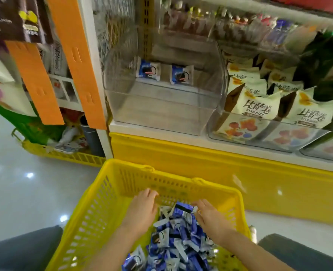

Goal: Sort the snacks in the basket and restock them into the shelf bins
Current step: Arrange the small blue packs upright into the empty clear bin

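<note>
Through the head camera I see the yellow basket (134, 178) on the pale floor (24, 192), close below me. It holds a loose heap of blue-and-white snack packets (179, 237) with dark cookies printed on them and crimped white ends, piled toward its near right side. My left hand (142, 208) lies palm down at the left edge of the heap, fingers relaxed and reaching toward the basket's far wall, with nothing in its grip that I can see. My right hand (208, 214) is on the heap's right side, its fingertips pinching the crimped end of the top packet (181, 209). Beyond and above the basket, on the shelf over a yellow base panel (200, 157), stands a clear bin (157, 106); it holds only two matching packets (148, 69) standing at its back. Beyond the basket to the right, the neighbouring clear bin (259, 133) is packed with upright cream pouches (257, 106).
</note>
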The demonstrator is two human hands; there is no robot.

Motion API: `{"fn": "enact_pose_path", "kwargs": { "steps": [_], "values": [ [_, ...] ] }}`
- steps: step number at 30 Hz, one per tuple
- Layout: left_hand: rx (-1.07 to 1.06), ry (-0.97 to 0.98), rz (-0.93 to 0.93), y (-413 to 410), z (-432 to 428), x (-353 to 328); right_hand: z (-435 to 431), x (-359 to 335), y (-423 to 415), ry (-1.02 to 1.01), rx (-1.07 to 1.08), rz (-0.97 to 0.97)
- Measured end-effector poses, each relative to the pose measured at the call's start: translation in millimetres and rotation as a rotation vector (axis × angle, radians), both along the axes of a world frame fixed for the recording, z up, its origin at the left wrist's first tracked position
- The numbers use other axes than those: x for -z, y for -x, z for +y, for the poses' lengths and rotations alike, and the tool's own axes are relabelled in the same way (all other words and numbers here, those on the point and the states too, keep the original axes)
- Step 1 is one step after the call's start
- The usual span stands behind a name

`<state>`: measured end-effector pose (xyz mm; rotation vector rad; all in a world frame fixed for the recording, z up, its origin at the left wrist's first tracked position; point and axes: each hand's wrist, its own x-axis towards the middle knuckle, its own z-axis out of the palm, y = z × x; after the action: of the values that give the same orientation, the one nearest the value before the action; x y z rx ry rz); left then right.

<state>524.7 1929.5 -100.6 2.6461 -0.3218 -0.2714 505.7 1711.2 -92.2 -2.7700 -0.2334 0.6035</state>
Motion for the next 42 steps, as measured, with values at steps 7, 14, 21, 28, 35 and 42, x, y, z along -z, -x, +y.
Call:
{"fn": "enact_pose_path", "kwargs": {
  "steps": [7, 14, 21, 28, 35, 42],
  "values": [
    [-0.086, 0.028, 0.434, 14, 6, 80, 7, 66, -2, 0.055, 0.003, 0.200],
    [-0.260, 0.301, 0.748, 15, -21, 119, 18, 98, -19, -0.019, 0.117, 0.192],
    [-0.443, 0.388, 0.748, 23, -40, 139, 22, 114, -30, 0.204, 0.097, 0.109],
    [-0.362, 0.301, 0.622, 27, -37, 143, 20, 111, -30, -0.035, 0.295, 0.154],
    [-0.523, 0.538, 0.554, 14, -36, 112, 12, 71, -15, -0.502, 0.586, 0.131],
    [-0.447, 1.324, 0.869, 6, -57, 32, 18, 30, -4, -0.836, 0.614, 0.277]
  ]
}}
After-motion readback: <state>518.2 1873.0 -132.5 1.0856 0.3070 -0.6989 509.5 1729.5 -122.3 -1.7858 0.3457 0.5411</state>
